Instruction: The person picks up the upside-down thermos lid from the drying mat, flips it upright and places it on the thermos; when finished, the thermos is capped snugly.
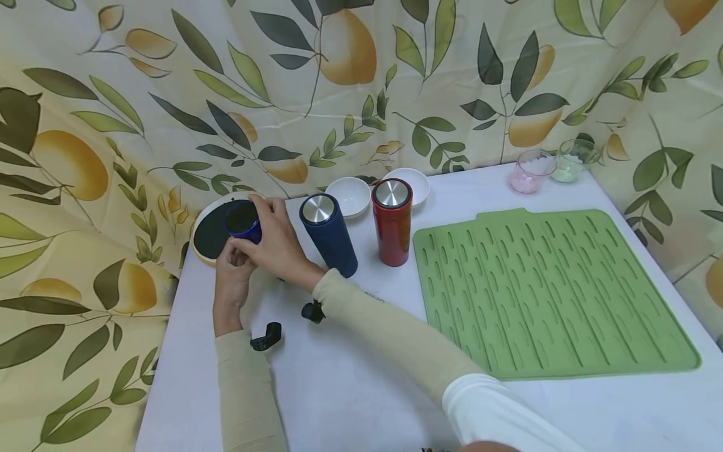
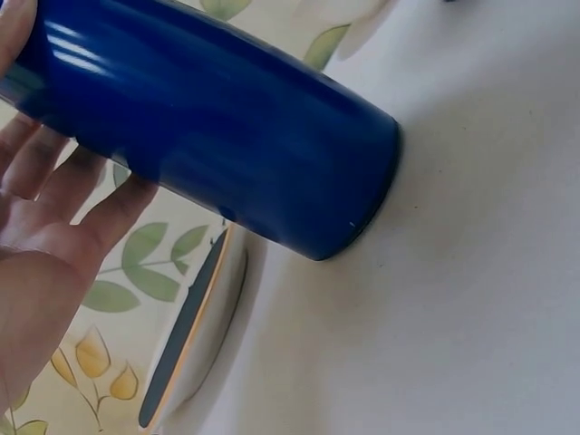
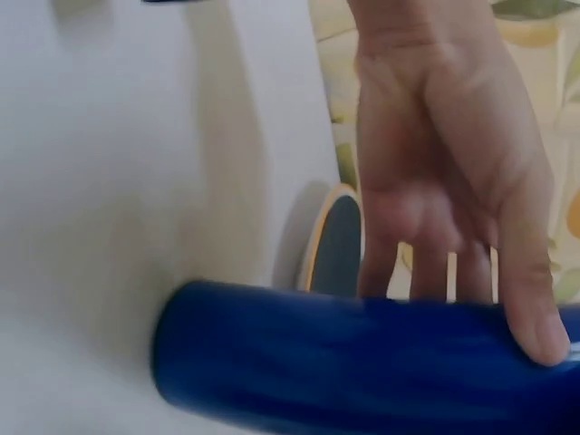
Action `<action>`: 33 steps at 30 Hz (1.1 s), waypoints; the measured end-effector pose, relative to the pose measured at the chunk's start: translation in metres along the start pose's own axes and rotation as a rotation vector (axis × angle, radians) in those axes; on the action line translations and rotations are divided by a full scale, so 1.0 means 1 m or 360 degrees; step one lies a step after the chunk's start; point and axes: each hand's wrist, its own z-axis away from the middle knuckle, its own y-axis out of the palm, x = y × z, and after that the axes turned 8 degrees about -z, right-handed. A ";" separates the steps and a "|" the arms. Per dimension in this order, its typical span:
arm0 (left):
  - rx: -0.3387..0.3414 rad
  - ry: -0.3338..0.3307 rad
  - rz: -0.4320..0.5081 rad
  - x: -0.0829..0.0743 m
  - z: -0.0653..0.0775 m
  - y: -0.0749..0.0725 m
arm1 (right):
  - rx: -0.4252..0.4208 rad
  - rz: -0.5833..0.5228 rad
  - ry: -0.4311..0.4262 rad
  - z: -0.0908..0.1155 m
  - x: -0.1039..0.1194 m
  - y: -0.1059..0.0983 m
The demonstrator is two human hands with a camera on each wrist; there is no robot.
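A shiny blue tumbler (image 1: pixel 243 218) with a dark top is held between both hands at the left of the table. My left hand (image 1: pixel 233 276) grips its near side, fingers curled along the wall in the left wrist view. From the far right side my right hand (image 1: pixel 280 242) holds it too, its thumb over the blue wall (image 3: pixel 362 362) and the other fingers partly hidden behind. The tumbler's base (image 2: pixel 367 204) is close over the white tabletop. A dark-faced oval dish (image 1: pixel 210 231) with a pale, orange-edged rim lies just behind the hands.
Right of the hands stand a navy tumbler (image 1: pixel 330 242) and a red tumbler (image 1: pixel 392 229), both steel-topped. Behind them sit two white bowls (image 1: pixel 346 194). A green ridged mat (image 1: pixel 542 295) covers the right side, with pink (image 1: pixel 528 176) and green (image 1: pixel 567 168) glass cups beyond.
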 end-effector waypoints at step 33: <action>-0.0029 -0.0052 -0.0084 0.003 -0.001 -0.002 | 0.0193 -0.0293 -0.0065 -0.004 -0.005 -0.004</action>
